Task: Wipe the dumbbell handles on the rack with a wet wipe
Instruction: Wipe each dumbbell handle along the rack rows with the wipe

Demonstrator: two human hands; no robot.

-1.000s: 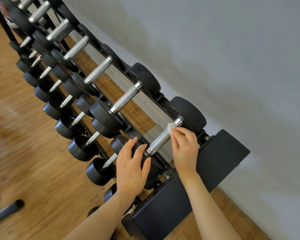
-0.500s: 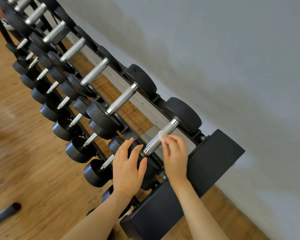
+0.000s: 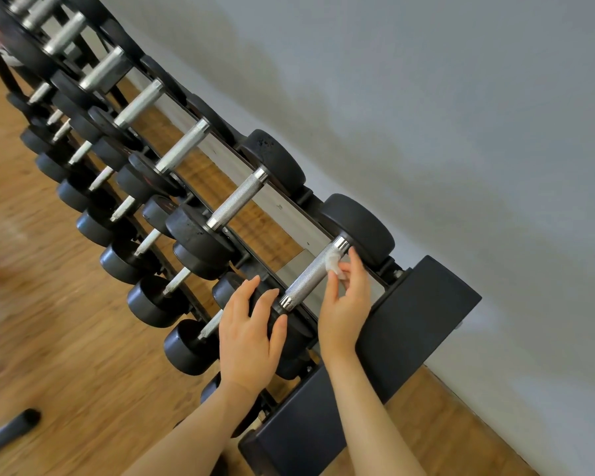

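- Broadly, a plain grey wall [image 3: 461, 132] fills the right side, matte and smooth, meeting a wooden plank floor [image 3: 49, 321] of warm brown grain that shows under and beside the rack.
- Next in size, the rack [image 3: 409, 324] runs diagonally along the wall: a black metal frame with a boxy black end panel at the near end and a pale metal rail along the top tier.
- Dumbbells sit in rows on at least two tiers, each with round black heads of dull, rubbery look and silver bars between them; the far ones blur.
- Nearest on the top tier lies the dumbbell [image 3: 361, 225] being cleaned, its far head a thick black disc close to the wall.
- Its handle [image 3: 306, 280] is a straight steel cylinder with fine knurling and smooth polished collars at both ends.
- Beside it, the left hand [image 3: 248, 341] lies flat on the near black head of that dumbbell, fingers straight and spread, gripping nothing.
- Across the bar, the right hand [image 3: 344, 304] reaches up from below the handle, fingers curled, pinching the wipe at their tips.
- Smallest, the wet wipe [image 3: 334, 266] is a crumpled white wad pressed against the handle's far end, just below the upper collar, between fingertips and steel.
- Lastly, a dark rounded bar end [image 3: 14, 427] lies on the floor at the lower left, blurred.
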